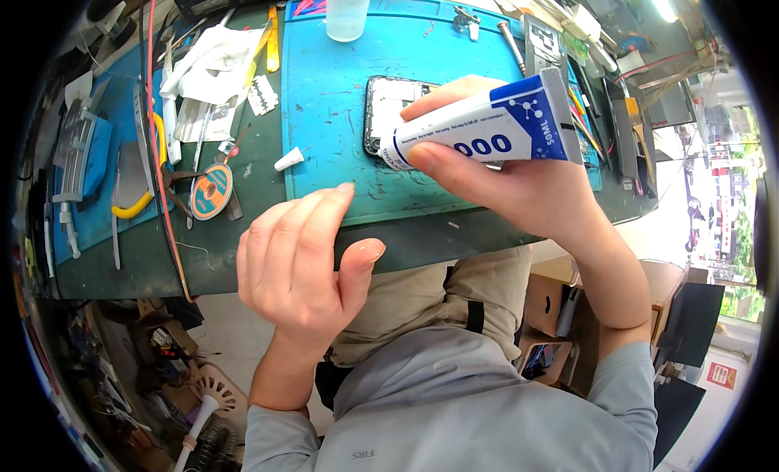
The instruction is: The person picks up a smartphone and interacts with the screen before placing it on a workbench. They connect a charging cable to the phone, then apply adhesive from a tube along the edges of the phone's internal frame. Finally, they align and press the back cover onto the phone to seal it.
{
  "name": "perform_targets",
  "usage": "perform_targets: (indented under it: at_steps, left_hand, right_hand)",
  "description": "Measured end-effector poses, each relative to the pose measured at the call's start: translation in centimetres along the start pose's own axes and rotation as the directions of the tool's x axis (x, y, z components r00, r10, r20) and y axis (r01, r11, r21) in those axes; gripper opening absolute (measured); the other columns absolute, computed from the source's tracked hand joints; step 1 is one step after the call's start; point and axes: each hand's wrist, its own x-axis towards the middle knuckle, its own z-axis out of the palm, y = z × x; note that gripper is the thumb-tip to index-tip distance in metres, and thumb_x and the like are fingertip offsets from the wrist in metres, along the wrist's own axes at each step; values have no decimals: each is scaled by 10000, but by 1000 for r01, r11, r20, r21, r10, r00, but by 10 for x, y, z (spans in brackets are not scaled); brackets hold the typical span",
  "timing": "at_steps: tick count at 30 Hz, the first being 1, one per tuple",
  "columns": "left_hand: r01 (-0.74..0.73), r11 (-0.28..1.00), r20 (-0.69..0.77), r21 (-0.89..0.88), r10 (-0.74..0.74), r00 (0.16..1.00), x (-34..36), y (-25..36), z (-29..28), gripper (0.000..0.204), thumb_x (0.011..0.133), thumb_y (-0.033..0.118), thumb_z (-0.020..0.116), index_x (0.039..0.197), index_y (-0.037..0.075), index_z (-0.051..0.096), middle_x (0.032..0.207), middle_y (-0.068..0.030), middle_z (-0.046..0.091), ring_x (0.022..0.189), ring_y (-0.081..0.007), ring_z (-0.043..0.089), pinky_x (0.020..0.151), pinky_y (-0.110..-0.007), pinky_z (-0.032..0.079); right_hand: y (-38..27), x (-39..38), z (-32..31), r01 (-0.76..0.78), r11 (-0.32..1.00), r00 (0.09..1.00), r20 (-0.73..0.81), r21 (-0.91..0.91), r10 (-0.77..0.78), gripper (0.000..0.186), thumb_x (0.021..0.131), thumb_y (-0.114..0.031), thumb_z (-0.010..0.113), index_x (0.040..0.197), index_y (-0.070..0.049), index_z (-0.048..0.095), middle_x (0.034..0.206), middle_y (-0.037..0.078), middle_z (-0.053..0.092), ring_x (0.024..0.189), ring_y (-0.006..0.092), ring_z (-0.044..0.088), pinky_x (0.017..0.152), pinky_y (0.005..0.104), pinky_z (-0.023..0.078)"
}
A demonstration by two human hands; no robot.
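My right hand [503,180] grips a blue and white glue tube [487,131], tilted with its nozzle end toward the lower left. Beneath the tube lies an opened phone [393,95] with a black frame, its right part hidden by my hand and the tube. My left hand [304,261] is raised by the front edge of the blue work mat [324,83], fingers stretched and thumb apart, holding nothing. A small white cap [289,159] with a thin pin lies on the mat's left edge, beyond my left fingertips.
A translucent bottle [347,14] stands at the back of the mat. Leftward are crumpled white tissues [217,62], a solder wire spool [212,190] and yellow-handled pliers [134,208]. A red cable [152,107] runs down the left side. A screwdriver [511,44] lies at the back right.
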Motion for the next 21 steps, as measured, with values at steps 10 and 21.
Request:
perform_targets:
  at_steps: [10, 21]
  left_hand:
    - [-2, 1000, 21, -6, 2, 1000, 1, 1, -1, 448, 1020, 454, 546, 998, 46, 729, 894, -60, 719, 782, -247, 661, 683, -341, 509]
    - [-2, 1000, 37, 7, 2, 999, 1, 2, 0, 448, 1031, 442, 530, 1011, 37, 721, 906, -63, 722, 795, -249, 657, 687, -345, 499]
  right_hand:
    - [-1, -2, -5, -44, 997, 999, 16, 58, 43, 230, 888, -104, 781, 1090, -21, 712, 987, 35, 710, 815, 74, 653, 666, 219, 515]
    - [-2, -3, -17, -117, 993, 993, 31, -34, 118, 220, 868, -109, 794, 1057, -22, 724, 959, 38, 721, 826, 79, 661, 700, 236, 529]
